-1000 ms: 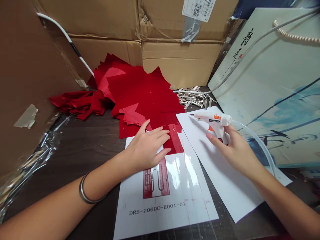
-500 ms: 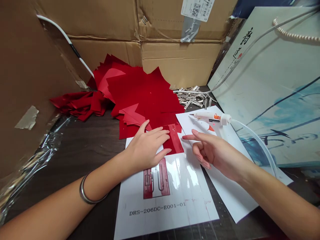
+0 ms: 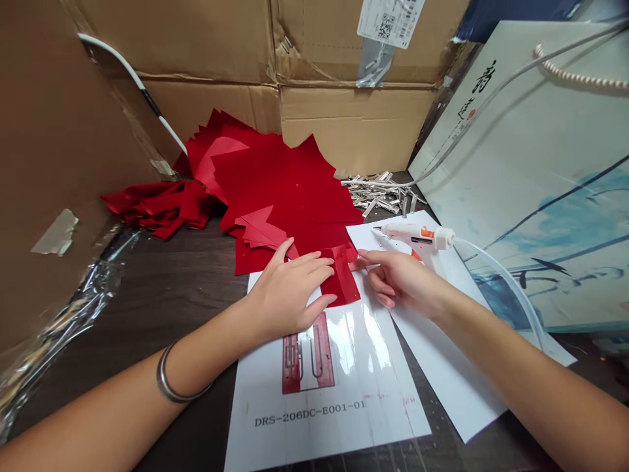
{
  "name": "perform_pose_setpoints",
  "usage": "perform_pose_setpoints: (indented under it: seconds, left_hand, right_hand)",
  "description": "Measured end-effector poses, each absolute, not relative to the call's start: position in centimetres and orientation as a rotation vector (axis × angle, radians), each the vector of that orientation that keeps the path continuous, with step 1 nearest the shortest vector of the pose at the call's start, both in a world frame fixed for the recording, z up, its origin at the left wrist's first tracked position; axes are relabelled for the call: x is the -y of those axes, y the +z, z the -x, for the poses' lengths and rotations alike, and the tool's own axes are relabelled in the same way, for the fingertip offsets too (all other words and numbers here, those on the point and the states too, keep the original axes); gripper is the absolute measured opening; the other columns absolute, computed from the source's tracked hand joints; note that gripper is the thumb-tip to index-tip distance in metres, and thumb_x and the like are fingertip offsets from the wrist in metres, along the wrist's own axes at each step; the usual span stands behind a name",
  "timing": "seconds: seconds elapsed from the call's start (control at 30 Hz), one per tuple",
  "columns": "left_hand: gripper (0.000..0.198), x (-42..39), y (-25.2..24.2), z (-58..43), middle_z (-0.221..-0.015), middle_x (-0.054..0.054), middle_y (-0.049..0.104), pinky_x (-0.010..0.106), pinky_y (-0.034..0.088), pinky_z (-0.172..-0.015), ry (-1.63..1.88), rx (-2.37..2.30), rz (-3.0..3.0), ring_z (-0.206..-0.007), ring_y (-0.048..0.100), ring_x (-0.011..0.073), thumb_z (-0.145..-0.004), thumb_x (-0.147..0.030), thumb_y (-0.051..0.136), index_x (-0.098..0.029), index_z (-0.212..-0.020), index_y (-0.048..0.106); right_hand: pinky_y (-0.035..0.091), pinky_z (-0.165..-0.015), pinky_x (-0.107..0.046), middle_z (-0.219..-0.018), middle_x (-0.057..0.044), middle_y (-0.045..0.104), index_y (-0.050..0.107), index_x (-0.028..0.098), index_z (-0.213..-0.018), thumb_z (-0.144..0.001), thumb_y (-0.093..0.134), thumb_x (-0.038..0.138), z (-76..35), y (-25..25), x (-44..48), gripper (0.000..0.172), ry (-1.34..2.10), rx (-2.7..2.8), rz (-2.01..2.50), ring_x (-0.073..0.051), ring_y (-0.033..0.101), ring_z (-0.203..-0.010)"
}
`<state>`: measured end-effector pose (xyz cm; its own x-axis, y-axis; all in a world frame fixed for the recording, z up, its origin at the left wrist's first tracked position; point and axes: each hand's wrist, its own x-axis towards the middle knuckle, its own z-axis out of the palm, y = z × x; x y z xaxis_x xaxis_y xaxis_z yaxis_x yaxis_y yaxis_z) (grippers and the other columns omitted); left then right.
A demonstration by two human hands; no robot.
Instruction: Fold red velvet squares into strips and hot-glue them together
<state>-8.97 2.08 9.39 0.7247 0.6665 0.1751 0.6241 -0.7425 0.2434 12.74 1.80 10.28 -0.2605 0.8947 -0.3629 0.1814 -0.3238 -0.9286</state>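
A small piece of red velvet fabric [image 3: 346, 292] lies on a white printed sheet [image 3: 265, 446] marked DRS-206DC-E001-01. My left hand [image 3: 292, 295] rests over its left side, fingers stretched out, thumb at the lower edge. At the upper right edge, my right hand [image 3: 396, 278] pinches the fabric between thumb and index finger, the other fingers curled. Part of the fabric's paler back shows there. Right behind that hand, a white and orange glue gun [image 3: 413, 235] lies on a second white sheet [image 3: 457, 393].
Stacked red velvet pieces [image 3: 275, 170] spread behind my hands, with a folded red bundle [image 3: 162, 206] to the left. Several metal clips [image 3: 381, 190] are heaped at the back. Cardboard [image 3: 354, 128] walls the back; a large paper bag [image 3: 550, 170] stands right.
My right hand has moved left onto the fabric's edge, and its fingers have closed there. The pale strip along that edge has shifted, showing more red. My left hand has stayed in place.
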Motion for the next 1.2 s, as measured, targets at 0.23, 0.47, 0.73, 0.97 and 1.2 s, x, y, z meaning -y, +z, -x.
perform_pose_setpoints:
  seconds: [0.23, 0.47, 0.73, 0.97, 1.2]
  left_hand:
    - [0.033, -2.3, 9.6, 9.0, -0.127, 0.010, 0.063, 0.059, 0.023, -0.113, 0.391, -1.076, -2.714, -0.114, 0.061, 0.0268, -0.089, -0.040, 0.057, -0.019, -0.113, 0.064]
    - [0.033, -2.6, 9.6, 9.1, -0.119, 0.008, 0.062, 0.058, 0.022, -0.113, 0.366, -1.082, -2.731, -0.103, 0.063, 0.0236, -0.089, -0.041, 0.058, -0.019, -0.113, 0.065]
    - [0.032, -2.8, 9.6, 9.2, -0.115, 0.007, 0.066, 0.057, 0.023, -0.114, 0.411, -1.060, -2.720, -0.103, 0.064, 0.0234, -0.087, -0.042, 0.061, -0.019, -0.110, 0.063]
    - [0.034, -3.1, 9.3, 9.4, -0.113, 0.008, 0.066, 0.055, 0.025, -0.113, 0.419, -1.056, -2.724, -0.102, 0.064, 0.0226, -0.086, -0.047, 0.062, -0.017, -0.101, 0.063]
    - [0.037, -3.2, 9.3, 9.5, -0.113, 0.008, 0.064, 0.053, 0.025, -0.115, 0.397, -1.063, -2.689, -0.105, 0.062, 0.0228, -0.086, -0.049, 0.062, -0.016, -0.102, 0.061]
  right_hand:
    - [0.044, -0.053, -0.028, -0.075, -0.002, 0.066, 0.070, 0.020, -0.096, -0.089, 0.051, 0.030, -13.2, 8.7, -1.8, 0.023, 1.287, 1.736, 1.467, -0.012, 0.058, -0.055]
    - [0.056, -0.086, -0.043, -0.124, -0.006, 0.066, 0.073, 0.025, -0.107, -0.086, 0.058, 0.021, -13.0, 7.7, -1.4, 0.026, 0.780, 2.049, 1.179, -0.023, 0.065, -0.106]
    - [0.050, -0.102, -0.047, -0.127, -0.005, 0.063, 0.068, 0.025, -0.119, -0.087, 0.059, 0.022, -13.4, 7.6, -1.2, 0.033, 0.747, 2.101, 1.099, -0.024, 0.059, -0.121]
    - [0.050, -0.103, -0.047, -0.121, -0.004, 0.067, 0.070, 0.025, -0.115, -0.088, 0.059, 0.023, -13.3, 7.4, -1.2, 0.030, 0.758, 2.105, 1.048, -0.023, 0.060, -0.120]
    - [0.051, -0.101, -0.046, -0.121, -0.004, 0.067, 0.069, 0.024, -0.116, -0.088, 0.059, 0.025, -13.2, 7.4, -1.3, 0.030, 0.726, 2.140, 1.034, -0.023, 0.060, -0.119]
